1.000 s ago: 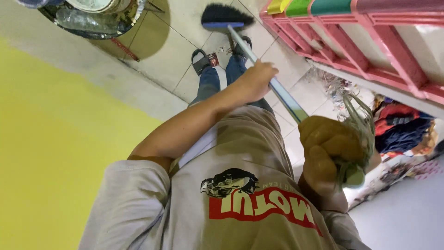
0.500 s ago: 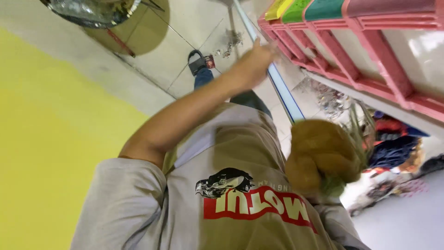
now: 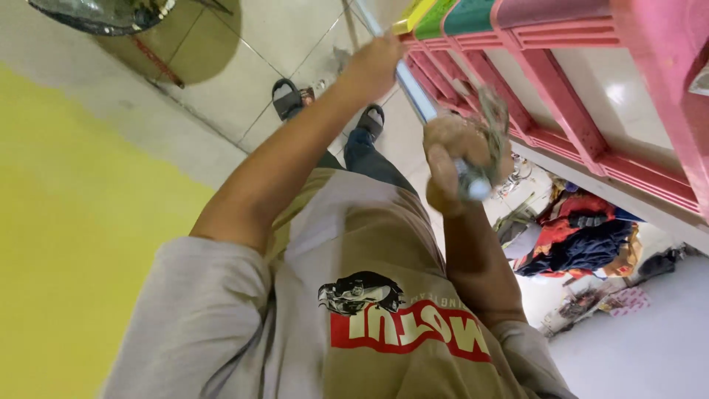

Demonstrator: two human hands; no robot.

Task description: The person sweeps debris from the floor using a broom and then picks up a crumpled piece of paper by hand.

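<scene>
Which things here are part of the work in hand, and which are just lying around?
In hand: pale-blue pole, gripped by the left hand further along and the right hand at its near end.

Lying about: pink slatted rack; heap of clothes; wire fan guard.

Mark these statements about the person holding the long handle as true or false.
1. Both hands grip the handle. True: the left hand and right hand each close their fingers round it.
2. The right hand holds it nearer the feet. False: the left hand does; the right hand is at the near end.
3. The person is barefoot. False: dark sandals are on the feet.
4. The rack beside the handle is mostly pink. True.
5. The shirt is plain. False: it carries a red and black print.
</scene>
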